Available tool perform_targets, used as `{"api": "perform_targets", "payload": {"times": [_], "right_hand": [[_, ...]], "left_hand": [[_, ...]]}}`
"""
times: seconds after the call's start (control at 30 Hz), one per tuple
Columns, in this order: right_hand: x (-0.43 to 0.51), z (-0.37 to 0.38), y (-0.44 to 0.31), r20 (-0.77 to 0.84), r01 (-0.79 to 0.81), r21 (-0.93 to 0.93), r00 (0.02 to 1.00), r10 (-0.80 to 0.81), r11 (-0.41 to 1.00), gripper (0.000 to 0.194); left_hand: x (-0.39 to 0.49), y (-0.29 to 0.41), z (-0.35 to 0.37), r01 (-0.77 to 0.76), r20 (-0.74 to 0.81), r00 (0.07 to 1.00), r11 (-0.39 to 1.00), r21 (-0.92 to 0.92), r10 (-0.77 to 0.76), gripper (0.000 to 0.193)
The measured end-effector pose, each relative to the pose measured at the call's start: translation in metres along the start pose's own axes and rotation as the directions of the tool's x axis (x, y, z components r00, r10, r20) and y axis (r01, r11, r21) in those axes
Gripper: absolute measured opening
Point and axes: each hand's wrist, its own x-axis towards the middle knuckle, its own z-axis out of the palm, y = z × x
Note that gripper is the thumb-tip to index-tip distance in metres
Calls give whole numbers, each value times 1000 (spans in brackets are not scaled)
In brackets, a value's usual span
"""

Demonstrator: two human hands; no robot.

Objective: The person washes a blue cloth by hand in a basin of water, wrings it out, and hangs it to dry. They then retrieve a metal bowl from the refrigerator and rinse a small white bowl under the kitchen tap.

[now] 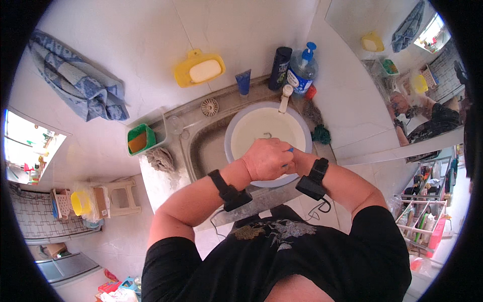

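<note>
Over a round basin of pale liquid (pixel 249 124), set in the metal sink (pixel 205 151), my two hands meet. My left hand (pixel 266 158) is curled, its fingers folded in. Pressed against it from the right is my right hand (pixel 296 160), mostly hidden behind it. Small bits of something blue (pixel 289 150) show between the fingers; which hand grips it is unclear. A small curved grey shape (pixel 267 134) shows in the basin just beyond my knuckles. The white faucet (pixel 285 98) reaches over the basin's far rim.
Behind the basin stand a blue tube (pixel 243 82), a dark bottle (pixel 280 68) and a pump bottle (pixel 303 71). A yellow soap dish (pixel 181 73) hangs on the wall. A green scrubber (pixel 321 134) lies right; a grey cloth (pixel 160 159) and green container (pixel 151 136) are left.
</note>
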Motion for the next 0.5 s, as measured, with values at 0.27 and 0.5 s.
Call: {"api": "perform_targets", "payload": {"times": [0.27, 0.5], "right_hand": [[-23, 37, -52, -290, 346, 167, 912, -290, 923, 34], [-73, 61, -77, -306, 463, -146, 819, -485, 874, 38]], "left_hand": [[-24, -54, 13, 617, -118, 507, 455, -642, -854, 31], [-21, -24, -23, 418, -348, 780, 846, -330, -520, 44]]}}
